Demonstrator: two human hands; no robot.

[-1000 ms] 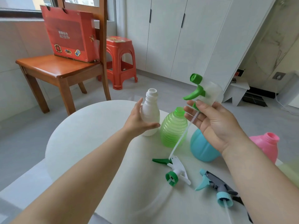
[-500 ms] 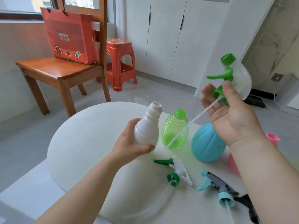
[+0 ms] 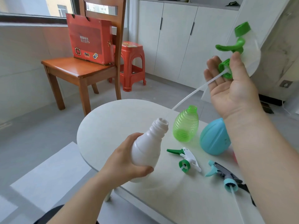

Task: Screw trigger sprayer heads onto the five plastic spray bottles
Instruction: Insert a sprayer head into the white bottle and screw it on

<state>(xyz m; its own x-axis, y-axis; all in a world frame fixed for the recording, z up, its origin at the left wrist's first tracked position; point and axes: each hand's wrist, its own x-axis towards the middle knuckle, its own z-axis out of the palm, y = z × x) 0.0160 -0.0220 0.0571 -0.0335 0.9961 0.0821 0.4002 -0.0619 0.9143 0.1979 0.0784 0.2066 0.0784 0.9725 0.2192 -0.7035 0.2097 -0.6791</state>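
Observation:
My left hand (image 3: 123, 164) grips a white plastic bottle (image 3: 146, 151), lifted off the table and tilted, its open threaded neck pointing up and right. My right hand (image 3: 229, 88) holds a clear sprayer head with green trigger and collar (image 3: 237, 49) high at the upper right. Its long white dip tube (image 3: 194, 92) slants down, and its tip is just above the white bottle's mouth. On the white table (image 3: 113, 120) stand a green ribbed bottle (image 3: 186, 125) and a teal round bottle (image 3: 212, 139), both uncapped.
A white-and-green sprayer head (image 3: 186, 157) and a grey-teal sprayer head (image 3: 224, 175) lie on the table near my right forearm. A sliver of pink shows behind that forearm. Beyond the table stand a wooden chair (image 3: 80, 70) with a red box (image 3: 90, 41) and a red stool (image 3: 132, 62).
Both hands have risen. The white bottle came off the table and tilted toward me. The sprayer head went higher and right, bringing its tube tip over the bottle's mouth.

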